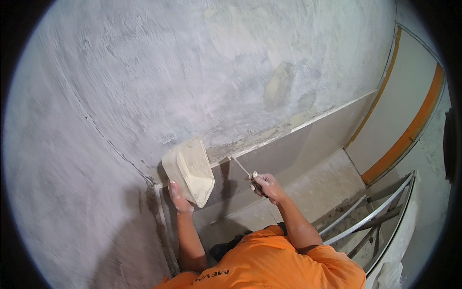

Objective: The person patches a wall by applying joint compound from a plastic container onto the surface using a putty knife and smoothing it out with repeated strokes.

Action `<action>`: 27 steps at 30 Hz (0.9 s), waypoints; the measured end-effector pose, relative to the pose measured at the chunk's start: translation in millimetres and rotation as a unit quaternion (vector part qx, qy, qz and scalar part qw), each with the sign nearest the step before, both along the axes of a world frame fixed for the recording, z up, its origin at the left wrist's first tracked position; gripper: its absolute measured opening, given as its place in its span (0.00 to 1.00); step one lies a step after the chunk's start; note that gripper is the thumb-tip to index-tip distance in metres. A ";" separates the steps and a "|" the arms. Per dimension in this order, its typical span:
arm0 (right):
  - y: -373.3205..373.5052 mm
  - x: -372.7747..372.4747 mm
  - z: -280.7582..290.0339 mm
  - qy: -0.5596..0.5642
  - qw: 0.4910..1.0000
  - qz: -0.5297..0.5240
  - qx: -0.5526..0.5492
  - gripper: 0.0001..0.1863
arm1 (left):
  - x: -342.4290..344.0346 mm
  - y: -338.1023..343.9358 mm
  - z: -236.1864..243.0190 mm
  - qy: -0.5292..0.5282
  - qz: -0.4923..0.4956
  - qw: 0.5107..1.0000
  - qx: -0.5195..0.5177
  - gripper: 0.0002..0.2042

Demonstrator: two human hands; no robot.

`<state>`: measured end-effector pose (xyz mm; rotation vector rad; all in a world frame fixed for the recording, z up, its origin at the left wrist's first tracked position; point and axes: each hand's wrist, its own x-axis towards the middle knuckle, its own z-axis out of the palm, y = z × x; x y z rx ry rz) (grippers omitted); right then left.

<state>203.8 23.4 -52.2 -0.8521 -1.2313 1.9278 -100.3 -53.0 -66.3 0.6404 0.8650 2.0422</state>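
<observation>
My left hand (181, 198) grips a cream-coloured plastic tub (175, 166) from its near side, and the tub is tilted with pale plaster smeared inside it. It is held close to the wall corner. In my right hand (270, 187) is a putty knife (240, 165) with a dark handle and a thin, whitish blade. The blade's tip is at the pale ledge (269, 139) along the bottom of the plastered wall (192, 62), just right of the tub; whether it touches cannot be told. White plaster marks both hands.
Grey panels (288, 149) line the wall below the ledge, above a dusty floor (327, 178). A white door (399, 96) with an orange frame stands at the right. Metal ladder-like bars (365, 216) lie at the lower right. A second plastered wall (62, 159) meets the first at the left.
</observation>
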 end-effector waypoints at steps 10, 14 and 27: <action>53.6 1.5 -10.5 -0.288 0.796 -0.151 0.511 0.14 | -13.3 -6.8 1.8 0.012 0.010 0.999 0.048 0.37; 88.5 0.9 12.6 -0.391 0.666 -0.114 0.625 0.16 | -9.2 -5.5 18.7 -0.032 -0.003 0.998 0.052 0.38; 116.1 9.1 54.7 -0.539 0.694 -0.149 0.454 0.13 | -39.8 -19.9 -1.6 0.592 0.290 0.747 -0.088 0.35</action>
